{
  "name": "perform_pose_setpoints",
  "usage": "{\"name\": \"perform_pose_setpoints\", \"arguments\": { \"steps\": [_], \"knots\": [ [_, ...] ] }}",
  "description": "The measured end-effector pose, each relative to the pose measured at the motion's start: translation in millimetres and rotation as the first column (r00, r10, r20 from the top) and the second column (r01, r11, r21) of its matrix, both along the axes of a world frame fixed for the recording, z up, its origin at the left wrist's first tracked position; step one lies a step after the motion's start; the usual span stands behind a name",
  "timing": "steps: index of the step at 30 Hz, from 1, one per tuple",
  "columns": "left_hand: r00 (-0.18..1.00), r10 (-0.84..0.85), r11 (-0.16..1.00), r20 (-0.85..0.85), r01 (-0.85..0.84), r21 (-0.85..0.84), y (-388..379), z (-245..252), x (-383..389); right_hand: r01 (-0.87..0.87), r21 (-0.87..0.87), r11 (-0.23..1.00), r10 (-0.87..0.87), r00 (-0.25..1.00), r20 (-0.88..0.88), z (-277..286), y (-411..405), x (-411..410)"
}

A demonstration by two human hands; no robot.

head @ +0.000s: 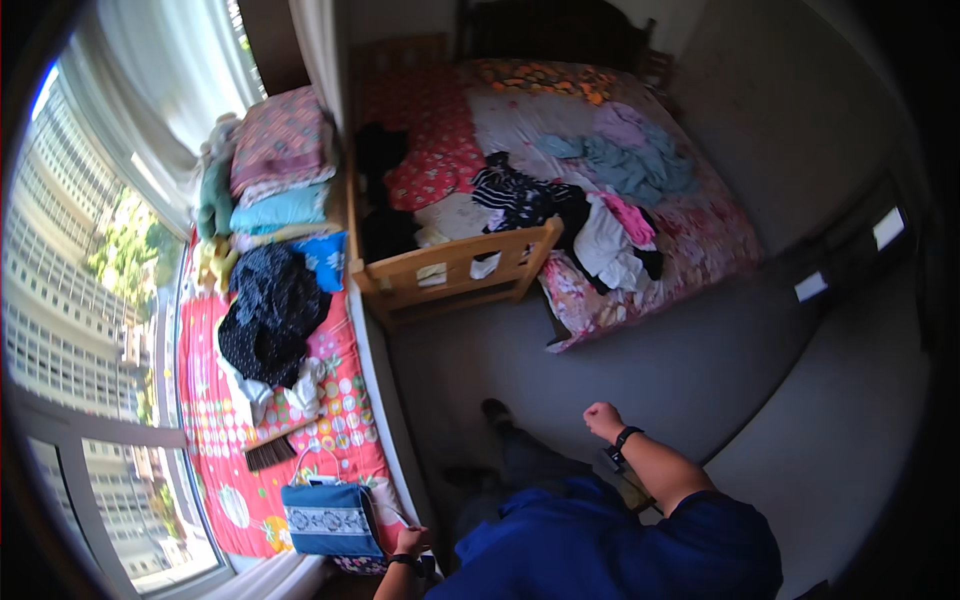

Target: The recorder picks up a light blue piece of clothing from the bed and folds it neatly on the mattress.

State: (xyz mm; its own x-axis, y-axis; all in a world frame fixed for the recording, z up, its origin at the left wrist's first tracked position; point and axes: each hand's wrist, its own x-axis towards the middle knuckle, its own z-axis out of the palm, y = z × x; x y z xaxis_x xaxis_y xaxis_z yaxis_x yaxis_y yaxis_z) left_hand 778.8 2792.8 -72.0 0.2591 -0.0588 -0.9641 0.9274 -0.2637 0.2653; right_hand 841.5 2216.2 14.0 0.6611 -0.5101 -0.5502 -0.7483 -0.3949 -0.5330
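Note:
My left hand (412, 539) is at the front edge of the window seat, with fingers curled, close beside a blue bag (326, 517) with a pale patterned band. A thin cord-like line runs from the bag's side towards that hand; whether the fingers hold it I cannot tell. My right hand (603, 420) hangs over the grey floor (465, 360), curled into a loose fist, and nothing shows in it. A brush with dark bristles (270, 454) lies behind the bag on the red patterned quilt (225, 420). Beyond the brush is a heap of dark clothes (274, 322).
Folded bedding (281, 142) and plush toys (216, 259) fill the seat's far end, beside the window (135, 262). A wooden bed rail (457, 259) juts out ahead. Loose clothes (607, 240) lie across the large bed (720, 247).

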Motion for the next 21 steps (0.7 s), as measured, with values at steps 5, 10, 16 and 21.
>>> {"name": "perform_pose_setpoints", "arguments": {
  "steps": [5, 10, 16, 21],
  "knots": [
    [0.996, -0.077, 0.988, -0.049, 0.069, -0.139, 40.4, -18.5, 72.9, 0.528, 0.085, 0.845, -0.531, 0.847, 0.01, 20.9, -53.7, -132.7],
    [0.874, -0.387, 0.922, 0.295, 0.363, 0.133, -61.1, 7.3, 178.7, 0.621, -0.088, 0.779, -0.615, 0.784, 0.092, -52.3, -95.3, -295.5],
    [0.754, -0.513, 0.858, 0.409, 0.465, 0.219, -247.5, 59.2, 237.4, 0.626, -0.12, 0.77, -0.634, 0.772, -0.039, -83.8, -145.3, -363.0],
    [0.564, -0.672, 0.687, 0.48, 0.716, 0.12, -415.0, 112.7, 230.3, 0.206, -0.265, 0.942, -0.229, 0.972, -0.06, -91.6, -209.1, -365.8]
  ]
}}
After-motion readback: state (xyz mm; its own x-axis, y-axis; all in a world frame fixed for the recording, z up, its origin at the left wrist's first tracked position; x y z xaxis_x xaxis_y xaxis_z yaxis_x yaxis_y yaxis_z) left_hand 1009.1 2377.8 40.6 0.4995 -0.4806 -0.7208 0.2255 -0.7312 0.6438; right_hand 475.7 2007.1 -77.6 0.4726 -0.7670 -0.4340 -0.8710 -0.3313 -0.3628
